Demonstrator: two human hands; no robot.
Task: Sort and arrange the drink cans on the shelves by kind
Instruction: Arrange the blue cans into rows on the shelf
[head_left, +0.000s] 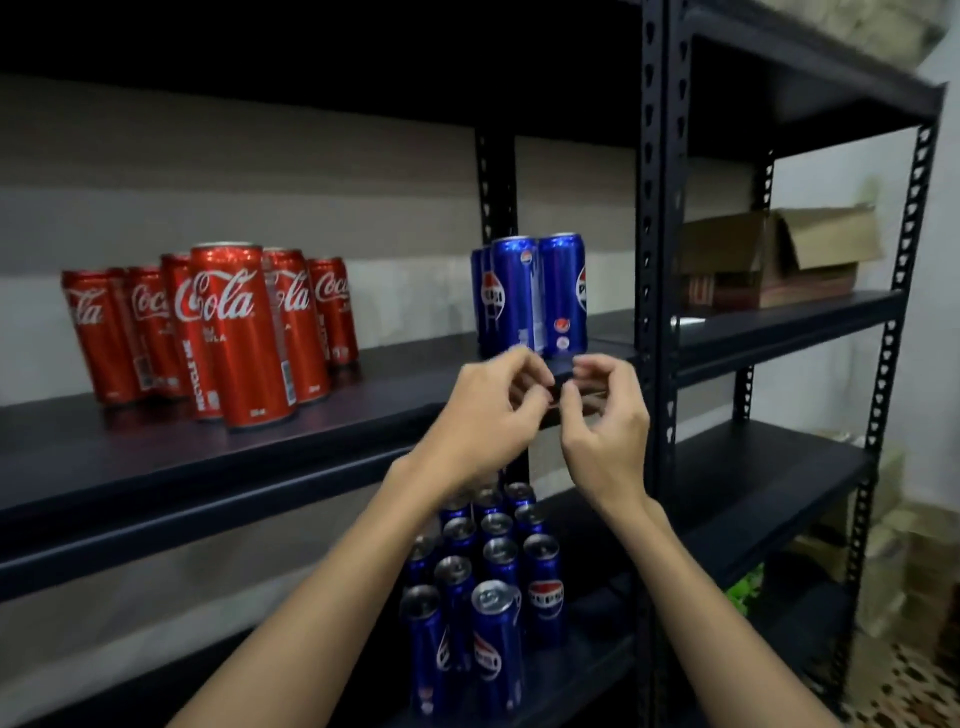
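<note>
Head view shows left hand (488, 410) and right hand (605, 415) loosely curled, holding nothing, at the shelf (156, 467) front edge below the blue cans (530, 296), likely smooth, rigid, best gripped mid-body.

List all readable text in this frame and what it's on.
"Coca-Cola" script, partly cut off on most: red cans, upper shelf.
"RECYCLE ME", vertical: the red can left of the front one.
"PEPSI" globe logo: blue cans at that shelf's right end and blue cans on the shelf below.
Barcodes and small print on all cans: too blurred.
Box: no readable text.
</note>
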